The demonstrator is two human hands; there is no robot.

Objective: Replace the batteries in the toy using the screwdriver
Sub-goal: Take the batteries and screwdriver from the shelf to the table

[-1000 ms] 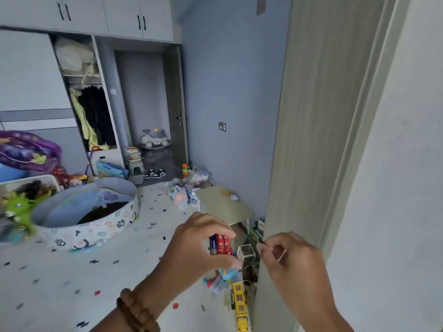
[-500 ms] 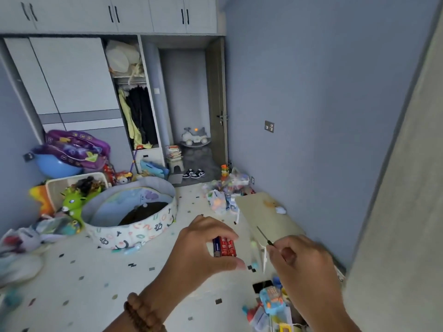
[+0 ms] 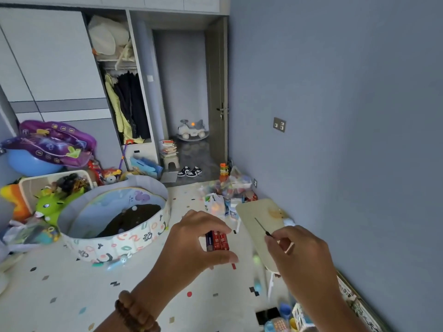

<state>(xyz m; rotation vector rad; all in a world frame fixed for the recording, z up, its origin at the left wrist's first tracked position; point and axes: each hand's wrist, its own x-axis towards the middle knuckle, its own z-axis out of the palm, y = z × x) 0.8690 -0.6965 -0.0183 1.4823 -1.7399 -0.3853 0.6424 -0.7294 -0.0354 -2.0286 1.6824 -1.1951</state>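
Note:
My left hand (image 3: 191, 245) pinches a small bundle of batteries (image 3: 217, 240), red ones with a dark blue one, upright between thumb and fingers. My right hand (image 3: 299, 255) holds a thin screwdriver (image 3: 262, 227); its dark shaft points up and left, and the handle is mostly hidden in my fingers. Both hands hover above the speckled floor mat, a short gap apart. Small colourful toys (image 3: 280, 319) lie on the floor below my right arm, blurred; which one takes the batteries I cannot tell.
A round fabric play bin (image 3: 115, 238) stands to the left. Beyond it are a white basket (image 3: 28, 183) of toys and a green plush (image 3: 51, 207). A beige board (image 3: 259, 224) leans by the blue wall. Bags of toys (image 3: 225, 195) sit near the open doorway.
The view swung left away from the door frame, so more of the room shows. Both hands kept their hold, and the screwdriver's shaft came into plain sight.

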